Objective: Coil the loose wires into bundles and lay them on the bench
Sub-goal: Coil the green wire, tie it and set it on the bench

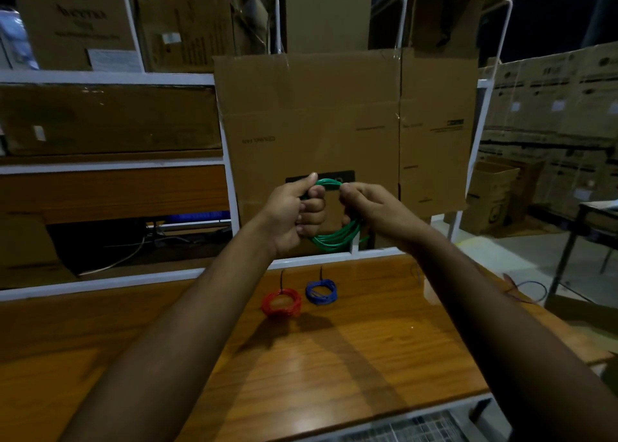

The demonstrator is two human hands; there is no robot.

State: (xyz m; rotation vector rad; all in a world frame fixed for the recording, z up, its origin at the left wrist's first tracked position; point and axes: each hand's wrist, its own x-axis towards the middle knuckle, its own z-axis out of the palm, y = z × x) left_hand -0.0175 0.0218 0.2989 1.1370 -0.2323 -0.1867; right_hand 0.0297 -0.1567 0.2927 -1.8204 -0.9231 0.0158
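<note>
Here, from the head camera: green wire coil (334, 237) held up in the air above the bench (334, 358), gripped by left hand (294, 212) with fingers curled through the loops, pinched at top by right hand (371, 207). Probably light, springy, slippery; best held across all loops. Red bundle (281, 302) and blue bundle (321, 291) lying on the bench. Cardboard boxes (334, 113) behind, contents not visible.

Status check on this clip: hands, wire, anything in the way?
Left hand and right hand both grip green coil, held above bench. Red bundle and blue bundle already down. Nothing in the way.
</note>
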